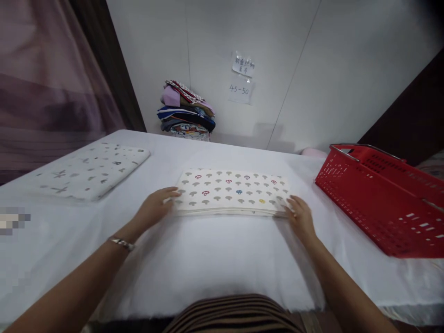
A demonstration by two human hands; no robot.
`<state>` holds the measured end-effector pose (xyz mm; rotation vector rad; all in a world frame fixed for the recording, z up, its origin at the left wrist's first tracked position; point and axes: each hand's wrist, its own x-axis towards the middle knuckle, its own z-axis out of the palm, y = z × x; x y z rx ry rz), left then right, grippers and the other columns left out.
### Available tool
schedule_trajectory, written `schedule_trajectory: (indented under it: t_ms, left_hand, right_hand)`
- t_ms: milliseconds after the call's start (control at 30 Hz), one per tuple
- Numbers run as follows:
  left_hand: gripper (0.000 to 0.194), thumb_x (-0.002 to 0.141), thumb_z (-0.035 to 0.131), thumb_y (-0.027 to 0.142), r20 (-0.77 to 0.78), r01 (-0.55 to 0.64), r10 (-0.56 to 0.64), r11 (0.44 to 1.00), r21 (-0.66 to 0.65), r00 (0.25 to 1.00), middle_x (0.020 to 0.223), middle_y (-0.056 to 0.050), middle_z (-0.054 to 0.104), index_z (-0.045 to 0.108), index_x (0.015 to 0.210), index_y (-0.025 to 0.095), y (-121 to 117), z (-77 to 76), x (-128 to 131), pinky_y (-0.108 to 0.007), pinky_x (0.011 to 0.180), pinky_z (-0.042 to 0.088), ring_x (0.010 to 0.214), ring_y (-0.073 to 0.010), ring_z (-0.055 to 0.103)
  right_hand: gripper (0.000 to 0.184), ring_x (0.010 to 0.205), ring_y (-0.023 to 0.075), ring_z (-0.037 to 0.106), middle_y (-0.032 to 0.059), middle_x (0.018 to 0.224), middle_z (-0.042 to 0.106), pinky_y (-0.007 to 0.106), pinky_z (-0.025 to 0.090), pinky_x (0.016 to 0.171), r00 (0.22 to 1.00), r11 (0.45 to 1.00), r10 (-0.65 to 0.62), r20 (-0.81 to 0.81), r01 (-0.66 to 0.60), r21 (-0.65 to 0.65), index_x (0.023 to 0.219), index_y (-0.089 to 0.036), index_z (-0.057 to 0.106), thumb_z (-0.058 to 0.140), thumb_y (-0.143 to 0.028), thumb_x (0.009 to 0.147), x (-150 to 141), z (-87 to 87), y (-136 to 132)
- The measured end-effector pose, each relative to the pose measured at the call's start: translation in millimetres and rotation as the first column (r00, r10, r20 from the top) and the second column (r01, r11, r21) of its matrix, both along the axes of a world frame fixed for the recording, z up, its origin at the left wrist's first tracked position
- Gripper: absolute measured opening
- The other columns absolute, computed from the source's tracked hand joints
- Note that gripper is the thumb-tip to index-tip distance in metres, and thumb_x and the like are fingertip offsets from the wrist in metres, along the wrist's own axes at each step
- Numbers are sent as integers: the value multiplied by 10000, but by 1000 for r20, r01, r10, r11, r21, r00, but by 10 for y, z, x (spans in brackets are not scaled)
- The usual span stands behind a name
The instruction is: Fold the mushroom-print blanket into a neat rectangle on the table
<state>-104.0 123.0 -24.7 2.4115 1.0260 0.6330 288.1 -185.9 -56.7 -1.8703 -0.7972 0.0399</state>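
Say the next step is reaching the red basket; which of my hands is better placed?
Probably your right hand: it sits at the right end of the folded mushroom-print cloth, the side nearer the red basket. Your left hand is at the cloth's opposite end, farther away.

Dim, soft light; hands [301,218] blurred; edges stretched.

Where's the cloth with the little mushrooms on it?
In the head view, the mushroom cloth lies near the middle, on the white table, between the left hand and the right hand, with the red basket off to its right.
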Motion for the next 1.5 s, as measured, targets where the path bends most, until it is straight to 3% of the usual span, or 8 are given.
schedule_trajectory:
  t_ms: [67, 167, 267, 367, 500, 833, 1100, 1500]
  left_hand:
    - [306, 810, 460, 413, 23, 155, -157, 985, 72, 987, 1092, -37, 658, 681, 943, 248, -338, 117, 293, -401, 947, 431, 1074, -231, 554]
    - [231, 838, 499, 365, 16, 354, -360, 922, 157, 933, 965, -49, 678, 681, 897, 237, -769, 184, 801, -403, 895, 433, 984, -216, 572]
    - [183, 838, 525, 285, -62, 413, -409, 895, 166, 910, 962, -64, 665, 684, 892, 211, -934, 86, 1177, -412, 861, 421, 944, -222, 561]
    - [181, 845, 522, 273, -71, 374, -368, 917, 136, 927, 938, -56, 654, 688, 876, 209, -897, -88, 1346, -396, 847, 411, 929, -216, 549]
    - [239, 888, 463, 316, 17, 359, -363, 927, 104, 932, 880, -27, 646, 683, 860, 228, -834, -212, 1360, -341, 800, 411, 873, -180, 549]
    - [238, 905, 420, 237, 66, 278, -291, 948, 155, 955, 914, -27, 636, 653, 952, 218, -893, -222, 1348, -317, 771, 421, 855, -165, 546]
    - [267, 827, 423, 52, 76, 325, -372, 880, 345, 925, 1106, -51, 581, 641, 870, 199, -918, -329, 1376, -328, 816, 437, 964, -171, 539]
    - [189, 892, 448, 217, -48, 382, -384, 883, 272, 922, 1039, -41, 592, 636, 867, 208, -940, -237, 1396, -365, 823, 422, 947, -181, 535]
  right_hand:
    - [224, 1147, 268, 485, 67, 1118, 617, 482, 364, 994, 978, 978, 209, 19, -209, -1, 923, -266, 682, 673, -307, 703, -143, -18, 189]
    - [136, 1041, 249, 547, 59, 983, 667, 458, 361, 978, 835, 841, 535, 126, -513, -171, 863, -263, 704, 619, -311, 769, -338, 65, 544]
    - [169, 973, 241, 558, 70, 961, 676, 429, 382, 927, 704, 733, 671, 234, -582, -350, 863, -237, 714, 569, -310, 815, -445, 172, 783]
    - [171, 954, 246, 551, 77, 960, 670, 410, 402, 879, 720, 765, 633, 284, -525, -373, 859, -240, 720, 575, -319, 817, -501, 178, 823]
    - [220, 952, 239, 536, 73, 974, 652, 399, 408, 862, 756, 810, 583, 298, -512, -287, 914, -252, 703, 499, -327, 878, -567, 107, 748]
    - [287, 902, 241, 507, 99, 939, 622, 408, 421, 808, 693, 804, 594, 410, -489, -339, 912, -209, 634, 353, -262, 940, -647, 131, 771]
    - [228, 885, 229, 528, 89, 917, 630, 398, 454, 787, 683, 825, 564, 464, -446, -347, 915, -193, 623, 396, -207, 928, -669, 110, 775]
    - [250, 928, 227, 548, 89, 988, 641, 409, 474, 802, 619, 807, 590, 519, -474, -352, 1021, -200, 632, 407, -168, 919, -681, 99, 758]
